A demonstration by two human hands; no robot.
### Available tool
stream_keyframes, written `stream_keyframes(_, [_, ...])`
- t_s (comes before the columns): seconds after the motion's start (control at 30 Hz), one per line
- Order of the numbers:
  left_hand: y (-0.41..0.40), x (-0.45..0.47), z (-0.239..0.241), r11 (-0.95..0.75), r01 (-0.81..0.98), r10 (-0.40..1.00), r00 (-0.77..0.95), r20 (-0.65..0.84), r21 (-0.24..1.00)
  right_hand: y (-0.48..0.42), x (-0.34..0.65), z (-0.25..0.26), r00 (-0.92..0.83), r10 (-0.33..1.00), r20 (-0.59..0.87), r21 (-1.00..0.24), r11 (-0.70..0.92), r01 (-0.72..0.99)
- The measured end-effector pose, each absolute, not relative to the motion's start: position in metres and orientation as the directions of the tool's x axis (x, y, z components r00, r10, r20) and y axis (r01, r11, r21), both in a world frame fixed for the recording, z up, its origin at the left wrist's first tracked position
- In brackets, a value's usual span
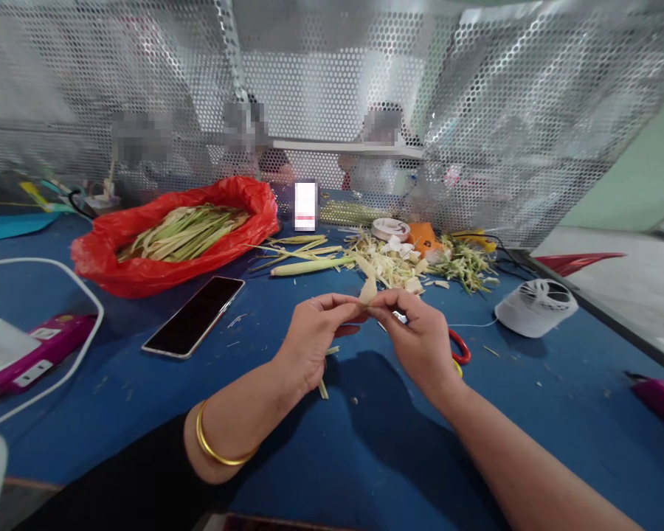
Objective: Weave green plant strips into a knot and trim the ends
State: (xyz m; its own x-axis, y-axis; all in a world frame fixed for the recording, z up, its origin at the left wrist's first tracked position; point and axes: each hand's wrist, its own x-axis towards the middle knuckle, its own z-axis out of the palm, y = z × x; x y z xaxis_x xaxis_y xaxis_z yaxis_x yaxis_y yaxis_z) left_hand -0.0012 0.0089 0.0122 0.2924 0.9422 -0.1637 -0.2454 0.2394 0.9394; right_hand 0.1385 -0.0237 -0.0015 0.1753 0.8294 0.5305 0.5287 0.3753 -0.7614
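Observation:
Between the fingertips of both hands is a pale, dry strip of plant leaf (368,288), its broad end rising above the fingers. My left hand (324,332) pinches it from the left, and my right hand (415,332) pinches it from the right, the two almost touching. The lower part of the leaf is hidden by the fingers. Scissors with a red and yellow handle (461,346) lie partly covered by my right hand. Just beyond the hands, a pile of leaf scraps (390,267) and a long pale green stalk (310,266) rest on the blue table (398,472).
A red plastic bag (105,265) holds many leaves at the left. Near it lie a dark phone (195,317) and a purple power strip (44,354) with a white cable. A white thread spool (536,307) and tape roll (390,229) are at right. Perforated metal screen (332,88) stands behind.

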Motion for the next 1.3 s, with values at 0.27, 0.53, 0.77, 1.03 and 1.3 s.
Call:
stream_keyframes(0.27, [0.0058, 0.0033, 0.0102, 0.115, -0.215, 0.971, 0.232, -0.063, 0.97, -0.021, 0.1373, -0.0033, 0.28, 0.904, 0.323, -0.939, 0.271, 0.21])
stream_keyframes(0.53, [0.0084, 0.0018, 0.009, 0.0, -0.074, 0.967, 0.254, 0.019, 0.997, -0.0193, 0.1383, -0.0034, 0.283, 0.918, 0.277, -0.96, 0.251, 0.123])
stream_keyframes(0.77, [0.009, 0.001, 0.0107, 0.028, -0.036, 0.967, 0.253, -0.018, 0.999, -0.0204, 0.1379, -0.0011, 0.241, 0.94, 0.241, -0.97, 0.236, 0.05])
stream_keyframes(1.03, [0.014, 0.0005, 0.0111, 0.164, -0.142, 0.957, 0.265, -0.122, 0.976, -0.0205, 0.1407, -0.0003, 0.188, 0.91, 0.37, -0.909, 0.312, 0.276])
stream_keyframes(1.3, [0.0125, 0.0021, 0.0114, 0.189, -0.183, 0.966, 0.21, -0.15, 0.965, -0.0259, 0.1385, -0.0013, 0.05, 0.771, 0.635, -0.632, 0.482, 0.607])
